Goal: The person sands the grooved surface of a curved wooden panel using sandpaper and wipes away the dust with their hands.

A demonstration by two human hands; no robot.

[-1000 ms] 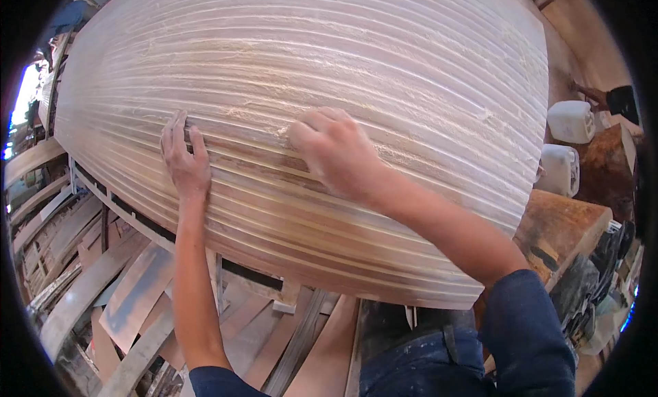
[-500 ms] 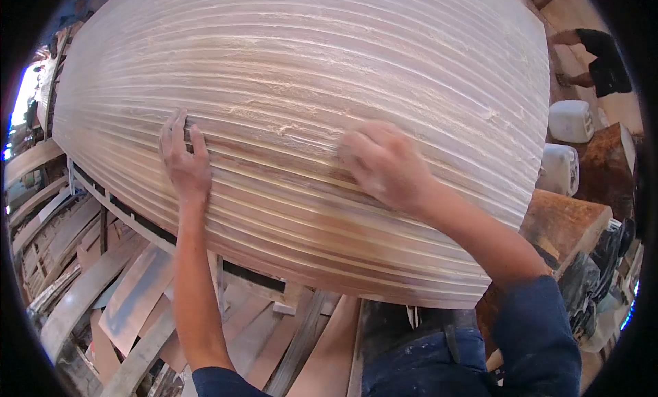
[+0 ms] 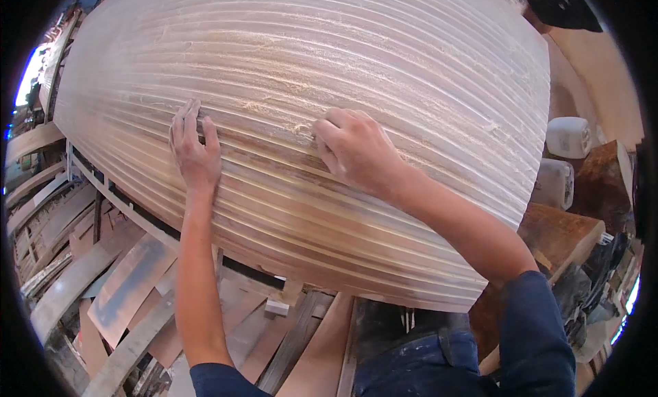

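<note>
A large curved surface of narrow wooden strips (image 3: 288, 205) fills the middle of the view, with pale lines along the strips and light dust on it. My left hand (image 3: 196, 145) rests on its left part, dusty, with the fingers apart. To the right, my right hand (image 3: 356, 147) is against the strips with its fingers curled together; whatever it may hold is hidden under the fingers. Pale dust lies on the wood just left of that hand.
White plastic jugs (image 3: 568, 137) and brown wooden blocks (image 3: 562, 236) stand at the right, with black plastic (image 3: 579, 280) beside them. Boards and curved planks (image 3: 86, 280) lie piled at lower left. Part of another person in dark clothing (image 3: 563, 10) shows at upper right.
My right hand moved right along the strips, then back left. My left hand keeps its place on the wood. The other person at the right has shifted toward the top edge.
</note>
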